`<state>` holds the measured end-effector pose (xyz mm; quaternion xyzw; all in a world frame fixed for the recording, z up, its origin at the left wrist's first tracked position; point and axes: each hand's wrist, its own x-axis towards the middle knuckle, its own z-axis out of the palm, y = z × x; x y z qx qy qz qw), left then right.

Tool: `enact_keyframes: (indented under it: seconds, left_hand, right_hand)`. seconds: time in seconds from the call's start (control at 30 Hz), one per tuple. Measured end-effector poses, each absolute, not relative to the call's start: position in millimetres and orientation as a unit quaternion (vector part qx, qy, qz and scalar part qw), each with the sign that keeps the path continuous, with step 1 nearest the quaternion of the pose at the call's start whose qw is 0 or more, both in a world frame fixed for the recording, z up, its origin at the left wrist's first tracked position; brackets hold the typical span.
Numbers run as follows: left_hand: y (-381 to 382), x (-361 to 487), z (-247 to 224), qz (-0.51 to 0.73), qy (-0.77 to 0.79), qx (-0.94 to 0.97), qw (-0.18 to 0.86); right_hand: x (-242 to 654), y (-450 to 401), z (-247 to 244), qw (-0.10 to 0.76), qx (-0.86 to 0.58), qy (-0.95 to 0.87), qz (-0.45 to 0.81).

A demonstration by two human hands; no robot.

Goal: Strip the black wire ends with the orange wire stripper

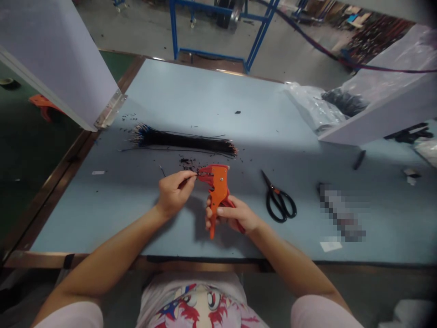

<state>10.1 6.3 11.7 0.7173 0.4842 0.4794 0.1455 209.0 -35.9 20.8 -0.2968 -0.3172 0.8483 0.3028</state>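
L hand (175, 195) pinched shut on a thin wire (190, 176), tip at the jaws of an orange wire stripper (215, 189). R hand (232, 214) clamped round stripper's handles, just right of L hand, not touching it. Black wire bundle (180, 141) on counter (102, 218) beyond both hands, well apart. Wire bits (187, 163) just past stripper; scissors (279, 199) near R hand, to its right.
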Motion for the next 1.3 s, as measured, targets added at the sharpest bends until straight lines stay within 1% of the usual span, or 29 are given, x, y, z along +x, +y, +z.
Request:
enact_keyframes:
  seconds: [0.17,0.3,0.63,1.1,1.3]
  left_hand:
    - [6,10,11,0.478,0.486,0.713,0.165]
    - [6,10,10,0.477,0.478,0.718,0.168]
    - [5,11,13,0.476,0.473,0.720,0.176]
    - [6,10,17,0.419,0.486,0.760,0.105]
    - [5,10,21,0.405,0.477,0.777,0.071]
  right_hand:
    - [207,-37,24,0.296,-0.301,-0.323,0.847]
    - [206,-38,25,0.301,-0.299,-0.328,0.844]
    - [210,-34,23,0.283,-0.287,-0.341,0.849]
    - [206,-37,24,0.289,-0.333,-0.334,0.833]
    - [205,-38,26,0.277,-0.331,-0.322,0.843]
